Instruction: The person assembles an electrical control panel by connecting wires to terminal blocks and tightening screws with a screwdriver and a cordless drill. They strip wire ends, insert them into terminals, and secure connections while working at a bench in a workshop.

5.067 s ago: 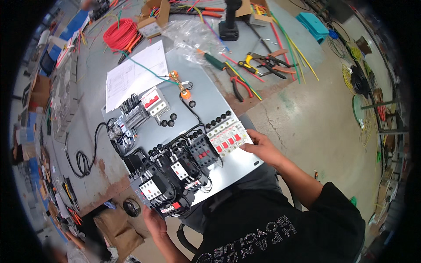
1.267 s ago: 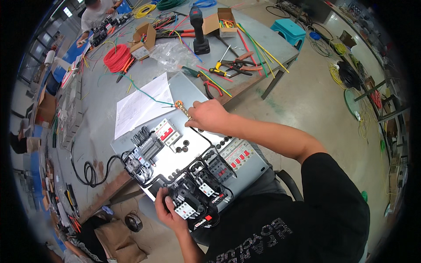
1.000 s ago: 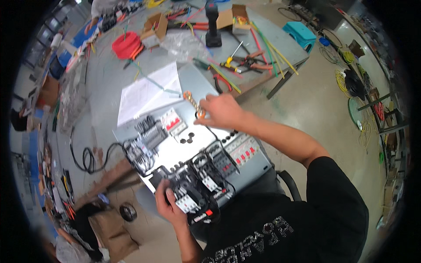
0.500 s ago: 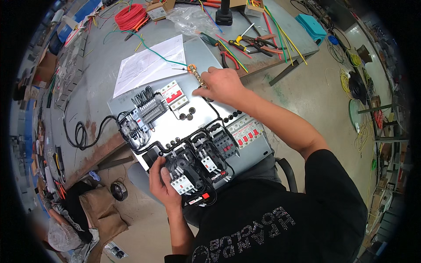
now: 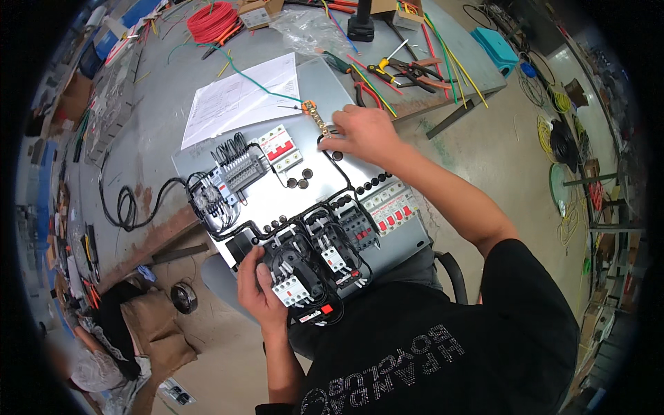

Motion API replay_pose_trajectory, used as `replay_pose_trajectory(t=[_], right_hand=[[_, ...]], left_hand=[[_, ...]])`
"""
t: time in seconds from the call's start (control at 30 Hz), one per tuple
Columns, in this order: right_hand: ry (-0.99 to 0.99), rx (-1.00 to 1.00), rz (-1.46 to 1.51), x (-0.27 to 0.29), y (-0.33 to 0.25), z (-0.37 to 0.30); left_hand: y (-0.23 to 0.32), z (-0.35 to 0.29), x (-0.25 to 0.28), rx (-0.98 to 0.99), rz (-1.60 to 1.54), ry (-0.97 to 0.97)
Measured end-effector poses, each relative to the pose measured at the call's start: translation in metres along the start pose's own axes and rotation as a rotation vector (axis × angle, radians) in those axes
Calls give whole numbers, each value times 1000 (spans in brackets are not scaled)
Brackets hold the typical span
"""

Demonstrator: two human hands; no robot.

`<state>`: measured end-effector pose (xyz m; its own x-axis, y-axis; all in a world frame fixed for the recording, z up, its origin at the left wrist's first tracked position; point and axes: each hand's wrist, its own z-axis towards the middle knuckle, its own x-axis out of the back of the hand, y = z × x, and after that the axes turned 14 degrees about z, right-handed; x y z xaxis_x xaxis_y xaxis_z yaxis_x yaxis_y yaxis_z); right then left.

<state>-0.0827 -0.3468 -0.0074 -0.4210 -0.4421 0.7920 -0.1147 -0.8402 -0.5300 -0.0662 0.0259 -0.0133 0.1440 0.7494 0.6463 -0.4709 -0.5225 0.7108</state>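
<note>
A metal mounting panel (image 5: 323, 176) tilts from the table edge towards my lap, carrying wired electrical parts. At its far end, my right hand (image 5: 366, 135) pinches a black wire beside the brass terminal bar (image 5: 317, 117). A green wire (image 5: 259, 84) runs to the bar's orange end. My left hand (image 5: 257, 290) grips the panel's near left edge beside a black contactor (image 5: 291, 290); its lower fingers are hidden. A breaker with red switches (image 5: 279, 147), a terminal block (image 5: 242, 173) and a row of small breakers (image 5: 392, 213) are fixed to the panel.
A printed sheet (image 5: 238, 97) lies beyond the panel. Pliers (image 5: 366, 93), a yellow-handled screwdriver (image 5: 382, 63), cut wires and a red wire coil (image 5: 211, 24) are on the table (image 5: 155, 114). At lower left, another person (image 5: 104, 366) is near a brown sack (image 5: 155, 315).
My right hand has shifted slightly right and its fingers have moved, showing more of the terminal bar and black wire. My left hand stays at the panel edge. The view has shifted slightly.
</note>
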Motion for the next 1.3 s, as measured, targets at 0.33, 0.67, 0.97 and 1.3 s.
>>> replay_pose_trajectory(t=[0.33,0.67,0.97,1.3], right_hand=[[11,38,-47,-4,-12,4],[25,10,-11,10,-4,-6],[9,16,95,1,2,-10],[17,58,-7,-7,-8,1]], left_hand=[[-4,0,0,-4,35,-17],[-1,0,-2,-11,41,-4],[0,-2,-3,14,24,6],[-8,-2,-4,-17,34,-2]])
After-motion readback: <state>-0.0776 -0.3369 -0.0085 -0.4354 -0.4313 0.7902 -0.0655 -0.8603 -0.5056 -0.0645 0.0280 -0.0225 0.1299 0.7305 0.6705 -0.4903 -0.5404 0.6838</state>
